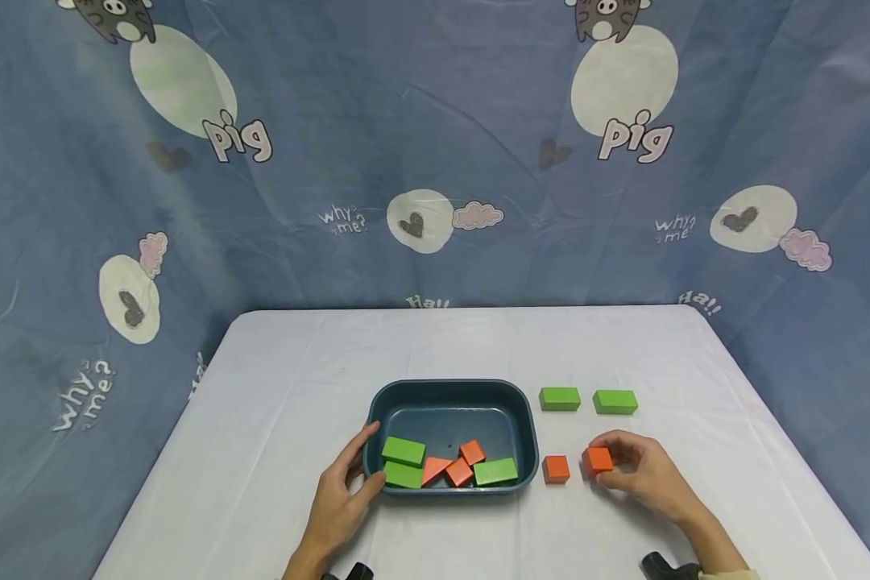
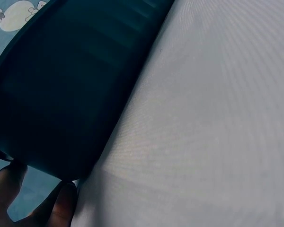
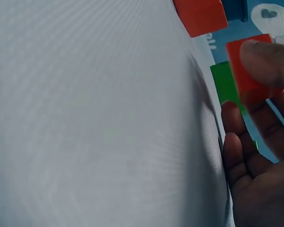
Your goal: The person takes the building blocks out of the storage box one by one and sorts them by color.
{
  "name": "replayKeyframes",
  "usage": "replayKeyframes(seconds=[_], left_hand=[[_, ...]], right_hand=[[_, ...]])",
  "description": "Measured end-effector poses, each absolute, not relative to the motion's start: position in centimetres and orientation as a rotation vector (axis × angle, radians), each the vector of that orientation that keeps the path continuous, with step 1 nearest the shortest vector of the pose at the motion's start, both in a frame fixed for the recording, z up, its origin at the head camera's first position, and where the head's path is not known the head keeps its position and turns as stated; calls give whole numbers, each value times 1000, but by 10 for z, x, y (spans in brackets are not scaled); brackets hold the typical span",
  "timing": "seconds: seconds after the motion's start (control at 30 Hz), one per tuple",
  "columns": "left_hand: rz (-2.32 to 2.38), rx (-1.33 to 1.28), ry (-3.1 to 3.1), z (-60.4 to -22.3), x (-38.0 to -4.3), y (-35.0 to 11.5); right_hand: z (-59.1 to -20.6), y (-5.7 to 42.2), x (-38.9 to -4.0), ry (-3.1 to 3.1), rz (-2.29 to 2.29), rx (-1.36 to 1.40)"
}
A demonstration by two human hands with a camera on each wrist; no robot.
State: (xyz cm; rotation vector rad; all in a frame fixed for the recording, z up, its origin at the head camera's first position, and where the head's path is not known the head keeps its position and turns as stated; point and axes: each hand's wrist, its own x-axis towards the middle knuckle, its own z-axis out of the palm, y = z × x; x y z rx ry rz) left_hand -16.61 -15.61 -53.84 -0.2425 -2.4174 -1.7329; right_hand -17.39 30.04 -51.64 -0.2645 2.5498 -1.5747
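My right hand (image 1: 645, 473) pinches an orange cube (image 1: 598, 461) between thumb and fingers, to the right of the tray. In the right wrist view the thumb lies flat on a face of the cube (image 3: 250, 71). Another orange cube (image 1: 556, 470) sits between it and the dark blue tray (image 1: 451, 383). My left hand (image 1: 341, 499) rests at the tray's left end, thumb and fingers spread apart along the rim. The left wrist view shows its fingertips (image 2: 65, 201) against the tray's outer wall (image 2: 61, 104).
Inside the tray, green blocks (image 1: 403, 451) and orange blocks (image 1: 471, 452) lie along the near side. Two green blocks (image 1: 560, 399) (image 1: 615, 402) stand right of the tray, farther back. A white cloth (image 1: 319, 354) covers the table, and a printed blue curtain (image 1: 478, 266) hangs behind.
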Motion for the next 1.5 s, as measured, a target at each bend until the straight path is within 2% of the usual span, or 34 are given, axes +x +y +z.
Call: replayKeyframes(seconds=[0.9,1.13,1.5], left_hand=[[-1764,-270,-2389,-541,-168,-157],[-1767,-255,-2394,-541,-167,-156],[-1765,-251,-2397,-540,-168,-156]], right_hand=[[-522,297,-179,2644,-1355,-107],[-524,298,-178,2655,-1392,-143],[-522,304,-175,2562,-1695,-336]])
